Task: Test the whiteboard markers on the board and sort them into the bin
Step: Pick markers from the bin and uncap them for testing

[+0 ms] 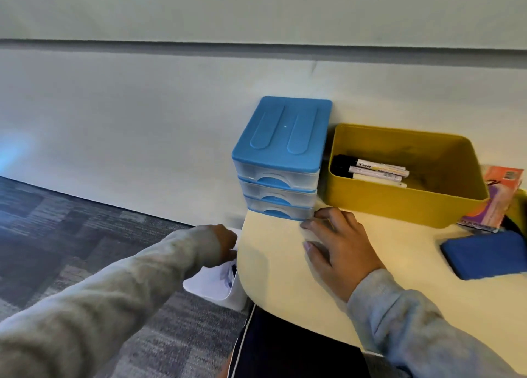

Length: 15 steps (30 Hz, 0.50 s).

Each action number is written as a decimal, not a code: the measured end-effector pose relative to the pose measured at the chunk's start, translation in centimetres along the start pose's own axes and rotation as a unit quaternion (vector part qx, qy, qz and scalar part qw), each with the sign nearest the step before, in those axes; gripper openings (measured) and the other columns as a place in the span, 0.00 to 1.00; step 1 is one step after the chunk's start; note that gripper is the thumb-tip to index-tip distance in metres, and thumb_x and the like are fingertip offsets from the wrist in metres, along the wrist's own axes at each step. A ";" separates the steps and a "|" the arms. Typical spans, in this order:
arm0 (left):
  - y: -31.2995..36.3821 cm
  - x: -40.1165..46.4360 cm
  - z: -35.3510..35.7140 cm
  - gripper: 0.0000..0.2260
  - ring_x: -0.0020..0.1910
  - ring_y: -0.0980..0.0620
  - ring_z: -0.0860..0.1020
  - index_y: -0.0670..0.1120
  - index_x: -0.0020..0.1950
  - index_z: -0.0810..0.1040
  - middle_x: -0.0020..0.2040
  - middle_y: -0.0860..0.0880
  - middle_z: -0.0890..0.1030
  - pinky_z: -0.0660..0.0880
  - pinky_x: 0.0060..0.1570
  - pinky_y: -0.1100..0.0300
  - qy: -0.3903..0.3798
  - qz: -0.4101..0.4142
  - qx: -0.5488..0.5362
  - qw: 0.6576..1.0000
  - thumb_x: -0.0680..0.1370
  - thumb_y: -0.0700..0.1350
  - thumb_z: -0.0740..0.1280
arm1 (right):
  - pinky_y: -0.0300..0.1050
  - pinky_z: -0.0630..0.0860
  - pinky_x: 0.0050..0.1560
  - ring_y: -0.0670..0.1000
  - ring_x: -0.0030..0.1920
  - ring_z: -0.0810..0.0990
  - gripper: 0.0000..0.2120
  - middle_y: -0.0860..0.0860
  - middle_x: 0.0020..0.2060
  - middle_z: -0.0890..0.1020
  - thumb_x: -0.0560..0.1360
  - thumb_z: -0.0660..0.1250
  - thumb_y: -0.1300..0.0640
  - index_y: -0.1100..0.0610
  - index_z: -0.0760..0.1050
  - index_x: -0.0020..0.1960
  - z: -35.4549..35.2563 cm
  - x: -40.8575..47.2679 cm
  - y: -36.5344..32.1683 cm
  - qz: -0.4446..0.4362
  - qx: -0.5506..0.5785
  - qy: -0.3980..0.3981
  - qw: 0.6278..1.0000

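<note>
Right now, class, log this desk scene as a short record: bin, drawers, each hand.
bin: yellow bin on the table, holding markers
drawers: blue-topped drawer unit, left of the bin, drawers closed
left hand: left hand lowered beside the table edge; its grip is hidden
right hand: right hand flat on the table, fingers straight

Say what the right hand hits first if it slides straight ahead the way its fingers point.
Probably the bottom drawer of the blue drawer unit: the right hand lies flat on the table, fingertips almost at its front corner. Contact is unclear.
</note>
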State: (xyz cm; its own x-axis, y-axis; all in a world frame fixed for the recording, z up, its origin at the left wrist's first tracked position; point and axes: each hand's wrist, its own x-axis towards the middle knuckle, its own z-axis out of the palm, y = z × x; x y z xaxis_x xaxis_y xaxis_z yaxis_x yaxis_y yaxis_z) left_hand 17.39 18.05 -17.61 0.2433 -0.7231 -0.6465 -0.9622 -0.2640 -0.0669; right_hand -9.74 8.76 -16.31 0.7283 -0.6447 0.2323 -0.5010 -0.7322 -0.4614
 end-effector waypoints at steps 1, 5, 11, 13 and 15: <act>0.6 -1.3 -1.0 0.20 0.49 0.44 0.82 0.50 0.55 0.79 0.53 0.46 0.82 0.78 0.49 0.55 0.000 0.003 0.032 0.999 0.76 0.61 0.56 | 0.53 0.74 0.58 0.54 0.59 0.72 0.17 0.48 0.58 0.74 0.74 0.62 0.47 0.49 0.79 0.60 0.0 0.0 0.2 -0.002 0.021 -0.001 1.000; 2.6 -5.7 -4.3 0.20 0.55 0.43 0.80 0.48 0.57 0.81 0.57 0.46 0.81 0.76 0.54 0.54 0.004 0.001 0.156 0.988 0.80 0.56 0.54 | 0.51 0.75 0.58 0.52 0.56 0.74 0.15 0.46 0.55 0.75 0.73 0.65 0.53 0.50 0.80 0.59 -1.7 -0.8 1.2 -0.008 0.090 -0.010 0.996; 6.9 -12.6 -11.5 0.13 0.41 0.54 0.74 0.51 0.47 0.78 0.40 0.53 0.78 0.75 0.49 0.60 0.037 0.115 0.094 0.988 0.81 0.55 0.58 | 0.37 0.76 0.45 0.41 0.43 0.79 0.12 0.41 0.43 0.79 0.78 0.66 0.59 0.46 0.78 0.58 -8.7 -1.2 2.3 -0.027 0.102 -0.013 0.994; 8.3 -13.8 -13.9 0.10 0.37 0.55 0.77 0.51 0.46 0.77 0.37 0.53 0.80 0.75 0.44 0.62 0.093 0.166 0.055 0.980 0.81 0.53 0.60 | 0.38 0.78 0.40 0.40 0.37 0.80 0.09 0.41 0.38 0.80 0.77 0.67 0.59 0.48 0.80 0.54 -11.4 -0.5 2.8 -0.031 0.093 0.003 0.995; 9.5 -14.0 -16.2 0.07 0.35 0.55 0.77 0.52 0.47 0.76 0.35 0.54 0.80 0.74 0.39 0.63 0.173 0.226 0.015 0.959 0.82 0.52 0.62 | 0.34 0.76 0.38 0.38 0.34 0.78 0.07 0.37 0.35 0.78 0.77 0.68 0.58 0.50 0.82 0.51 -13.9 0.8 3.5 -0.033 0.072 0.024 0.997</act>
State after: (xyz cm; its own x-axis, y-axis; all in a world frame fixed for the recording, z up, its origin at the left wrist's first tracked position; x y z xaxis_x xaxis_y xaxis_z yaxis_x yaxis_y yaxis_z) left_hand 6.80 15.33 3.15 -0.1777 -0.9290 -0.3248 -0.9809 0.1407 0.1344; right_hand -17.37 2.65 -5.79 0.7321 -0.6086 0.3061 -0.3781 -0.7368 -0.5605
